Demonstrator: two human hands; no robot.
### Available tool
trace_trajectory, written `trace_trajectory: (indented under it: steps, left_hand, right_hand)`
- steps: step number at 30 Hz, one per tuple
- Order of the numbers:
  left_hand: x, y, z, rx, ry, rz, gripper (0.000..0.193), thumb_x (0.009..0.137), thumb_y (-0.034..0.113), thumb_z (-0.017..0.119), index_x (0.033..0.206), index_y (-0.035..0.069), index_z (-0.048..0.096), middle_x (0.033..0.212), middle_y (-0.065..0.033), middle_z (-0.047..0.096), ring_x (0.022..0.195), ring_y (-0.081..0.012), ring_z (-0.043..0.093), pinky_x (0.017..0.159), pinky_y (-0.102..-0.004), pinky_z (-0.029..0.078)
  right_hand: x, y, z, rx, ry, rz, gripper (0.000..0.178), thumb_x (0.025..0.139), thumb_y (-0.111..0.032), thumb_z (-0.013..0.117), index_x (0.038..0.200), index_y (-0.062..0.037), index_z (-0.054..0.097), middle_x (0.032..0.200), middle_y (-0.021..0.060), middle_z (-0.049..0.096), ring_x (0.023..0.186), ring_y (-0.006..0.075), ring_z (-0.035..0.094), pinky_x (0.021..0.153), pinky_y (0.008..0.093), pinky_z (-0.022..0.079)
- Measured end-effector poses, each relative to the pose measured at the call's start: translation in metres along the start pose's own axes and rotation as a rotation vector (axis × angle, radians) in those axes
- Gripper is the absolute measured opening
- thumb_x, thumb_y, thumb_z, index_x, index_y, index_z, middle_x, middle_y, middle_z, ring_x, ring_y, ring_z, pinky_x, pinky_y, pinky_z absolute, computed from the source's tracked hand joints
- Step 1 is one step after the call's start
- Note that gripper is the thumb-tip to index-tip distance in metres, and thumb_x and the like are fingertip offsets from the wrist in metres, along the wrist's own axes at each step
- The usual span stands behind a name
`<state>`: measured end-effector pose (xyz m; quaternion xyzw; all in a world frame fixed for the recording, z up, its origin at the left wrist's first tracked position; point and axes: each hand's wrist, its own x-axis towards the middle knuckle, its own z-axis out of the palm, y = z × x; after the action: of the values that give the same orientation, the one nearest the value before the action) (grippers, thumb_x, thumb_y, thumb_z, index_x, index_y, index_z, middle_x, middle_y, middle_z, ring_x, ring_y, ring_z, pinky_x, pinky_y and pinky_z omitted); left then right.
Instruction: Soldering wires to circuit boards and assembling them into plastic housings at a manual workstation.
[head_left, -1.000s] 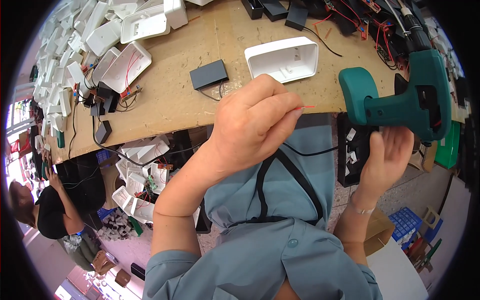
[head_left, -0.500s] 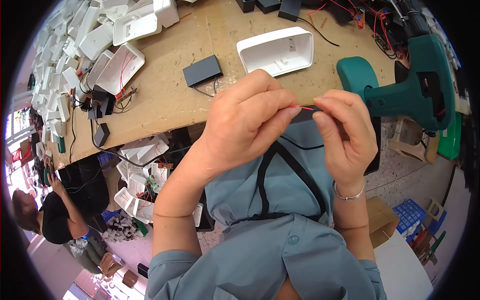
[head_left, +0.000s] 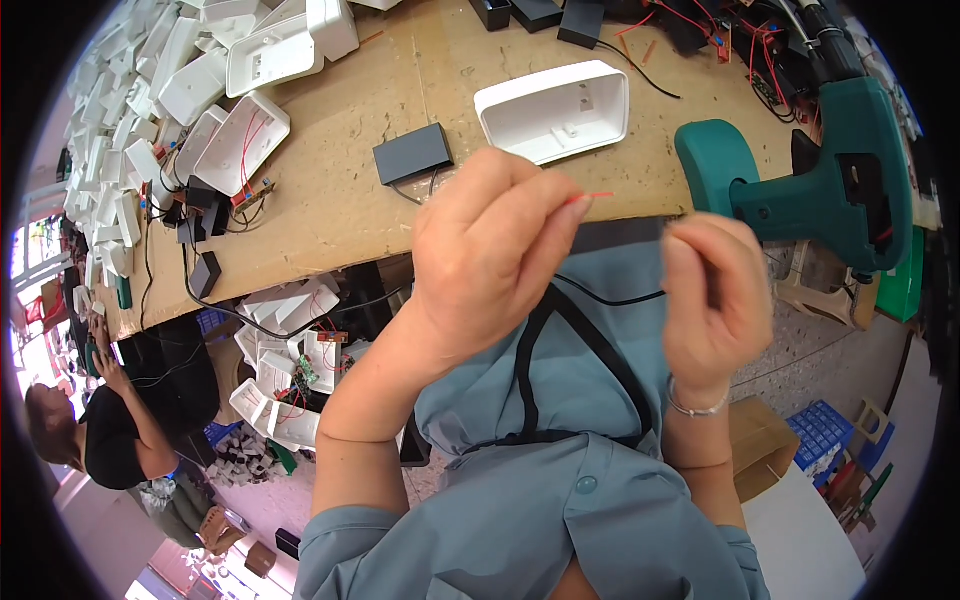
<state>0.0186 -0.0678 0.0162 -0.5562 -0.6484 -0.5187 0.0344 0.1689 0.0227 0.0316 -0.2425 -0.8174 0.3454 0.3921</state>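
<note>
Pinched between thumb and forefinger of my left hand (head_left: 490,255) is a thin red wire (head_left: 600,195), its short end pointing right, just beyond the bench edge. My right hand (head_left: 720,300) is closed and a little blurred, apart from the wire on the right; whatever its fingers hold, if anything, is hidden. A black cable (head_left: 610,300) runs below my hands across my lap and goes out of sight at the right hand. Beyond my left hand lies a black rectangular box (head_left: 413,155) with thin dark leads. Behind it to the right rests an open white plastic housing (head_left: 553,110).
A green power tool (head_left: 850,180) stands at the right of the wooden bench (head_left: 320,180). White housings (head_left: 180,80) pile up at the far left. Black boxes and red wires (head_left: 690,15) lie at the back. Another person (head_left: 120,430) works at the left.
My right hand has moved right and down, away from the red wire, and closed. My left hand has shifted slightly left and up with the wire. The black box has slid slightly.
</note>
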Motion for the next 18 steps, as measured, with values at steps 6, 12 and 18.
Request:
trace_trajectory:
  steps: [6, 12, 18]
  left_hand:
    - [0.013, -0.001, 0.010, 0.395, 0.130, 0.048, 0.011, 0.065, 0.008, 0.067, 0.074, 0.006, 0.061, 0.088, -0.0061, 0.055, 0.083, -0.0209, 0.051, 0.074, -0.0322, 0.031]
    - [0.023, -0.015, 0.022, 0.482, 0.154, 0.040, 0.006, 0.066, 0.008, 0.063, 0.068, 0.003, 0.059, 0.095, -0.0078, 0.055, 0.089, -0.0240, 0.051, 0.076, -0.0364, 0.032]
    - [0.029, -0.017, 0.024, 0.479, 0.037, -0.031, 0.006, 0.066, 0.006, 0.061, 0.065, 0.001, 0.058, 0.098, -0.0109, 0.056, 0.091, -0.0266, 0.051, 0.076, -0.0384, 0.033]
  right_hand:
    - [-0.028, 0.028, -0.041, 0.084, 0.363, 0.145, 0.023, 0.083, 0.008, 0.048, 0.106, 0.0081, 0.050, 0.099, 0.0147, 0.056, 0.074, 0.0135, 0.053, 0.065, 0.0226, 0.044]
    - [-0.016, 0.046, -0.025, 0.073, 0.401, 0.095, 0.044, 0.082, 0.006, 0.051, 0.124, 0.0054, 0.037, 0.122, 0.0173, 0.047, 0.111, 0.0217, 0.047, 0.093, 0.0315, 0.038]
    - [0.025, 0.049, -0.028, 0.138, 0.289, 0.118, 0.044, 0.081, 0.000, 0.057, 0.121, 0.0056, 0.039, 0.110, 0.0200, 0.055, 0.101, 0.0208, 0.054, 0.085, 0.0296, 0.044]
